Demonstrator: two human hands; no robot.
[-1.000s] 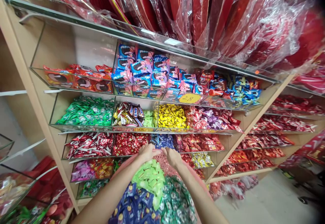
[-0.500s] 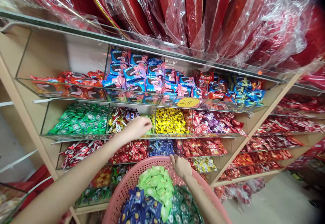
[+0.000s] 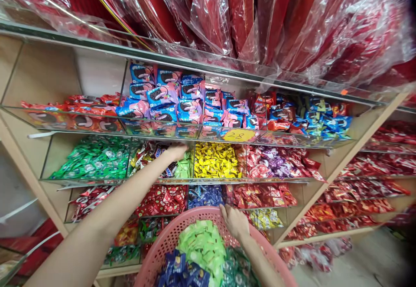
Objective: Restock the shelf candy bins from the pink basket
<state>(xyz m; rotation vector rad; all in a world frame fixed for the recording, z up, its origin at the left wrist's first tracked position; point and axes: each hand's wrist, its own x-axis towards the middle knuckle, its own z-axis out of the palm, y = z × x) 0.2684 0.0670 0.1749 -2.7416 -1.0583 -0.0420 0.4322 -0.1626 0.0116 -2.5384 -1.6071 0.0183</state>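
Observation:
My left hand (image 3: 178, 151) reaches into a shelf compartment, just above light green packets (image 3: 184, 165) and beside dark-wrapped chocolate bars. Its fingers are mostly hidden, so what it holds does not show. My right hand (image 3: 234, 221) is closed round the far rim of a pink perforated basket (image 3: 172, 226). Inside the basket lie light green packets (image 3: 204, 246), dark blue packets (image 3: 182, 269) and dark green packets (image 3: 238, 265).
Green candies (image 3: 97, 159) fill the left compartment and yellow candies (image 3: 217, 160) the one right of my left hand. Above is a glass shelf edge with a yellow price tag (image 3: 236, 135). Plastic-wrapped red items (image 3: 240, 18) sit on top.
My left hand has moved deeper into the compartment with the light green packets. The view has come closer to the shelves. My right hand stays on the basket rim.

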